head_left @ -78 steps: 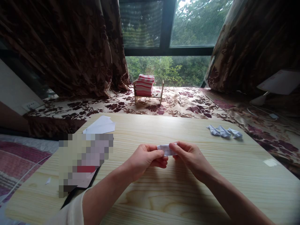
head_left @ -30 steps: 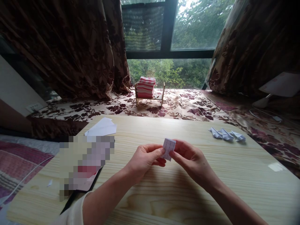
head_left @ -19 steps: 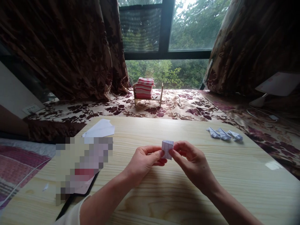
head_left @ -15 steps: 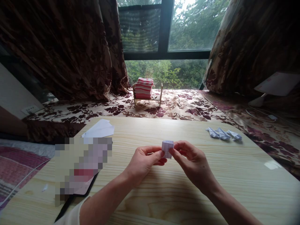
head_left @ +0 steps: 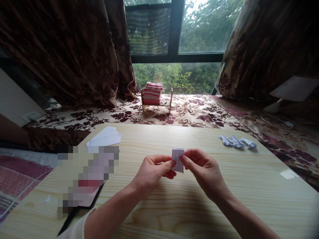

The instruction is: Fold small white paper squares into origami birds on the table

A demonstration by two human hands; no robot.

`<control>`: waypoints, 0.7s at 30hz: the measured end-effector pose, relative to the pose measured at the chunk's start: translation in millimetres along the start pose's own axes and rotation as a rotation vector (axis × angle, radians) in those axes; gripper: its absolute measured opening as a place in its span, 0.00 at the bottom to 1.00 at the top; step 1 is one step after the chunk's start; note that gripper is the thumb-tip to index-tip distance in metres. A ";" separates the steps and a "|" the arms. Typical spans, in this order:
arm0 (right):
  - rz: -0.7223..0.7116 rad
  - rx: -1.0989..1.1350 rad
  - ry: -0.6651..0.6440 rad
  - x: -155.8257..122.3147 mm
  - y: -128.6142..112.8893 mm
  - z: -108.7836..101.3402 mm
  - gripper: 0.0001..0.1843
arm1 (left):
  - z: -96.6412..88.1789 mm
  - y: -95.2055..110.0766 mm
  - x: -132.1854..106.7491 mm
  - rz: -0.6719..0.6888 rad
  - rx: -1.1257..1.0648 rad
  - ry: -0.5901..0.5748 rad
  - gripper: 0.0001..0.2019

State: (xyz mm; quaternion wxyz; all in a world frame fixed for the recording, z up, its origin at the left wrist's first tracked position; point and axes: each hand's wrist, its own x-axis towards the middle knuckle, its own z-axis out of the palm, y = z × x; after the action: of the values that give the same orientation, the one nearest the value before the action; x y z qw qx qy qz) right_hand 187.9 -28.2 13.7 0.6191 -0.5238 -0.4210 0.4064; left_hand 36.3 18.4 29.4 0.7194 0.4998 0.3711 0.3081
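A small folded piece of paper (head_left: 177, 159), white with faint printed lines, is held above the wooden table (head_left: 154, 212). My left hand (head_left: 156, 169) pinches its left edge between thumb and fingers. On the opposite side, my right hand (head_left: 200, 167) grips the upper right edge, thumb in front and fingers behind. Both hands are closed on the same paper. Several folded paper shapes (head_left: 238, 142) lie in a row at the table's far right. Flat white paper sheets (head_left: 106, 136) rest at the far left.
A blurred-out flat item with a dark edge (head_left: 96, 196) lies on the left of the table. Paper scraps sit near the left edge and at the right (head_left: 289, 174). Behind, a small rack holds folded red-and-white cloths (head_left: 152, 93) on the window ledge; a lamp (head_left: 290, 89) stands right.
The paper's open top fold has flattened, and the piece now looks longer, reaching lower between my fingers. My hands have hardly moved.
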 end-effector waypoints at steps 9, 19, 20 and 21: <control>0.036 0.065 -0.036 -0.2 -3.9 2.5 0.17 | -0.7 -1.8 1.1 -0.011 -0.015 -0.010 0.18; -0.012 0.027 -0.013 -0.1 -2.3 1.4 0.11 | 1.1 -0.5 0.5 0.120 0.131 0.030 0.10; -0.014 0.017 -0.017 -0.2 -3.0 1.5 0.11 | 1.3 0.0 0.4 0.134 0.131 0.024 0.09; -0.013 0.007 -0.023 -0.2 -3.7 1.7 0.11 | 1.4 0.3 0.2 0.145 0.132 0.020 0.08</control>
State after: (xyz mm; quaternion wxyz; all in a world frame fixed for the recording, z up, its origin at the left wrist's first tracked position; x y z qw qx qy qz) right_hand 186.5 -28.3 17.5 0.6186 -0.5143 -0.4300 0.4098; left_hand 37.6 18.0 30.0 0.6570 0.5685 0.3606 0.3394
